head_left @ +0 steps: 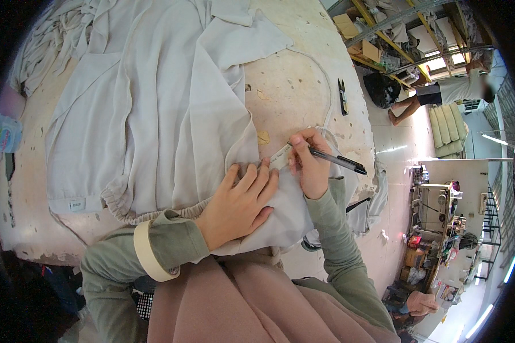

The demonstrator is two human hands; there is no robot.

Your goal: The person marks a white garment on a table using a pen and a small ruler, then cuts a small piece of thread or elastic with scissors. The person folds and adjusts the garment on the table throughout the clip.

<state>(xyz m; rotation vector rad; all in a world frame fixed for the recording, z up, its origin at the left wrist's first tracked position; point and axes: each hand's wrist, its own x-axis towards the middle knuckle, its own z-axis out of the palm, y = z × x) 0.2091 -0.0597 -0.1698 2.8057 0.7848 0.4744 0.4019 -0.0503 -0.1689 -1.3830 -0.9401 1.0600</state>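
Observation:
A pale grey garment with a gathered elastic edge is spread over the table. My left hand lies palm down on its cloth, fingers stretched out and holding nothing. Just past those fingertips is a narrow pale strip with fine marks; I cannot tell whether it is tape or a label. My right hand grips a black pen beside the strip. The pen's back end points to the right, and its tip is hidden by the fingers. Around my left forearm hangs a roll of masking tape.
Black thread snips lie near the table's right edge. More grey cloth is heaped at the far left, near a clear plastic package. Beyond the table are a black bag, shelving and another person.

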